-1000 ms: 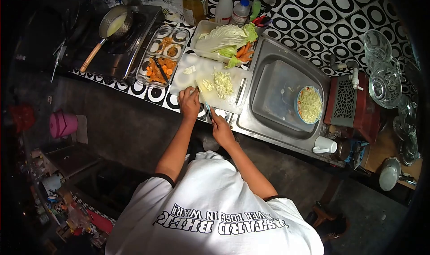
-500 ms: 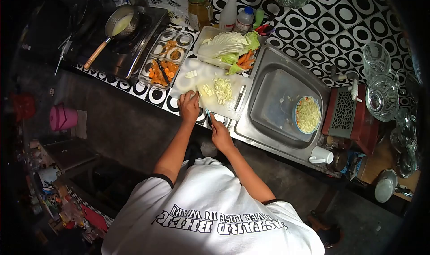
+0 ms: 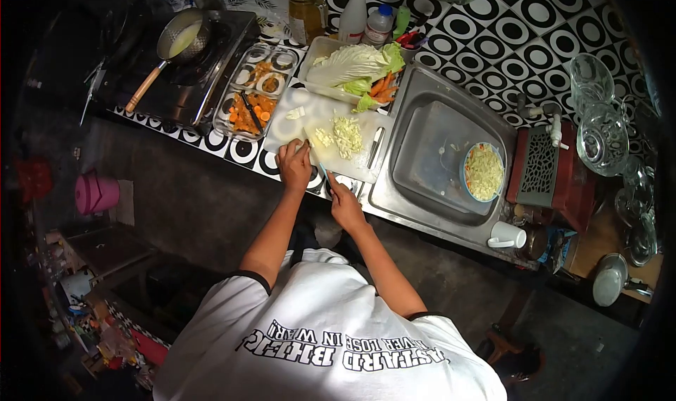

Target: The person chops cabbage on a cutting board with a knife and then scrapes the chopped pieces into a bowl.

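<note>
My right hand (image 3: 344, 201) grips a knife (image 3: 323, 168) by its light blue handle, with the blade over the near part of a white cutting board (image 3: 284, 123). Curled close to the blade at the board's front edge is my left hand (image 3: 293, 164). Its fingertips are pressed together, and what they hold is hidden. Beside the blade lie small pale cut pieces (image 3: 323, 138), with a larger heap of chopped cabbage (image 3: 347, 136) to their right. A few white pieces (image 3: 296, 113) rest farther back. Behind the board, a plastic container (image 3: 312, 93) holds napa cabbage (image 3: 350, 66) and carrots (image 3: 384, 89).
Left of the board, a divided glass dish (image 3: 216, 123) holds orange carrot pieces and a dark-handled utensil. A saucepan (image 3: 184, 36) sits on the stove (image 3: 201, 95). On the right, the sink (image 3: 435, 197) contains a bowl of shredded vegetables (image 3: 484, 173). A white mug (image 3: 507, 235) stands at its front corner.
The whole view has shifted slightly. Both hands stay at the board's front edge, and the knife has moved only a little beside the left fingertips.
</note>
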A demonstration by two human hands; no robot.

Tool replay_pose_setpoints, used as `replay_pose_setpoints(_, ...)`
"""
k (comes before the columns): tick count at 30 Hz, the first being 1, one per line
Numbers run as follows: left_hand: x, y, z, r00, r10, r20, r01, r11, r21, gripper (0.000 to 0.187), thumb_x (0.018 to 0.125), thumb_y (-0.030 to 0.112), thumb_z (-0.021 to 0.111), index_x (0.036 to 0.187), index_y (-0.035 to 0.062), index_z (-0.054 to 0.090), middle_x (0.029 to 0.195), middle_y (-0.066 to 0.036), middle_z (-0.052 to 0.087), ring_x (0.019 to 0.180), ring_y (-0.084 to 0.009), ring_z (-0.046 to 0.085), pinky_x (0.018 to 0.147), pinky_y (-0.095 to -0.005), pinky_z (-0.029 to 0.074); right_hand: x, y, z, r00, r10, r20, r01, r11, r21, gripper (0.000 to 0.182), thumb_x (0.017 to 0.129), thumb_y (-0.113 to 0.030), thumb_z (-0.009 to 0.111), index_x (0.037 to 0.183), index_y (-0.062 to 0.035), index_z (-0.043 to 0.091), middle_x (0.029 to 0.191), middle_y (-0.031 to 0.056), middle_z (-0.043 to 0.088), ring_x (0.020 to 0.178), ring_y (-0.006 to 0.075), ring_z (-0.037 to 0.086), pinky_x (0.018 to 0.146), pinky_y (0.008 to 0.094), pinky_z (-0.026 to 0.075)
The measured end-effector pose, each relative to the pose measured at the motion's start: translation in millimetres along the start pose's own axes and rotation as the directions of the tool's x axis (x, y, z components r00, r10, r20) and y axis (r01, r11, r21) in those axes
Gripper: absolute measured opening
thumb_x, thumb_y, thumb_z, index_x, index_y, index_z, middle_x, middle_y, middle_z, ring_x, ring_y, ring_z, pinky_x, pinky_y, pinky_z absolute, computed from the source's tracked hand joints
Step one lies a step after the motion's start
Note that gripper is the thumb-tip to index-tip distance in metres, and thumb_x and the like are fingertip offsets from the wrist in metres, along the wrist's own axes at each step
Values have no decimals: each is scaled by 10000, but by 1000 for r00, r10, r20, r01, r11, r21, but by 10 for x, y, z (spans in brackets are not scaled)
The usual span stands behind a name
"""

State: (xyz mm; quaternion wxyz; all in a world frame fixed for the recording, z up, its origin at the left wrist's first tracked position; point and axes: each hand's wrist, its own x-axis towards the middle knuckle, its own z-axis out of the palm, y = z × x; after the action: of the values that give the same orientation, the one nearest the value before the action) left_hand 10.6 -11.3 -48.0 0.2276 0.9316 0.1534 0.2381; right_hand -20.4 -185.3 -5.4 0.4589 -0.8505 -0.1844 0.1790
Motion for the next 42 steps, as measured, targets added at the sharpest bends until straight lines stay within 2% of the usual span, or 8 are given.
replay_pose_setpoints(8, -17, -27, 35, 1000, -1, -14, 0, 1000, -25, 221, 856, 159, 662, 1056, 149, 756, 1072, 6, 623, 1017, -236, 537, 885, -407, 407, -23, -27, 1, 1000, 28, -3, -28, 998, 60, 611, 924, 20, 449, 1506, -139, 349, 1032, 237, 615, 966, 378, 606, 898, 421, 462)
replay_pose_setpoints(11, -18, -46, 57, 1000, 11, -27, -12, 1000, -21, 221, 846, 152, 675, 1051, 155, 759, 1073, 9, 622, 1022, -238, 533, 881, -410, 409, -44, -82, 7, 996, 91, 8, -91, 994, 56, 607, 921, 26, 450, 1501, -129, 358, 1026, 243, 616, 972, 383, 601, 905, 425, 457)
replay_pose_setpoints(14, -33, -60, 59, 999, 24, -48, -26, 999, -37, 221, 846, 151, 675, 1051, 154, 759, 1079, 9, 621, 1023, -242, 530, 881, -412, 410, -67, -6, 111, 997, 63, -45, -58, 993, 99, 599, 921, 27, 451, 1496, -122, 369, 998, 245, 610, 951, 390, 597, 891, 436, 456)
replay_pose_setpoints(18, -35, -53, 37, 1000, 18, -15, -19, 999, -36, 218, 849, 152, 669, 1047, 149, 759, 1082, 6, 617, 1027, -247, 528, 885, -414, 409, -111, -109, 107, 995, 92, -39, -89, 994, 61, 593, 920, 25, 454, 1491, -119, 380, 963, 242, 600, 925, 397, 592, 867, 443, 458)
replay_pose_setpoints(20, -23, -70, 28, 1000, 9, 7, -9, 999, -37, 215, 850, 153, 666, 1043, 148, 759, 1084, 5, 615, 1030, -249, 526, 888, -415, 409, -114, -99, 134, 992, 127, -2, -127, 992, -21, 626, 925, 45, 442, 1514, -144, 347, 1002, 229, 611, 932, 357, 610, 903, 386, 468)
replay_pose_setpoints(27, -5, -62, 28, 1000, 17, 17, -16, 998, -63, 200, 846, 149, 658, 1021, 125, 753, 1092, 0, 611, 1041, -254, 522, 897, -419, 406, 54, -168, 157, 991, 123, -45, -126, 990, -68, 625, 918, 37, 448, 1506, -155, 361, 981, 214, 605, 920, 360, 602, 882, 409, 465)
replay_pose_setpoints(32, -13, -66, -21, 999, -7, 34, 10, 997, -82, 195, 855, 149, 650, 1020, 125, 751, 1084, -4, 613, 1040, -258, 524, 907, -423, 407, -235, -144, 108, 994, 92, -52, -94, 995, -41, 604, 920, 13, 459, 1500, -123, 359, 964, 225, 590, 926, 389, 580, 862, 445, 456)
replay_pose_setpoints(42, 43, -45, -24, 1000, -23, 11, 24, 984, -174, 222, 851, 142, 679, 1064, 83, 692, 1087, -55, 634, 1068, -296, 529, 925, -433, 405, -381, -299, -96, 990, 98, -98, -105, 992, -73, 564, 928, 11, 488, 1473, -103, 406, 937, 197, 597, 893, 363, 590, 849, 424, 466)
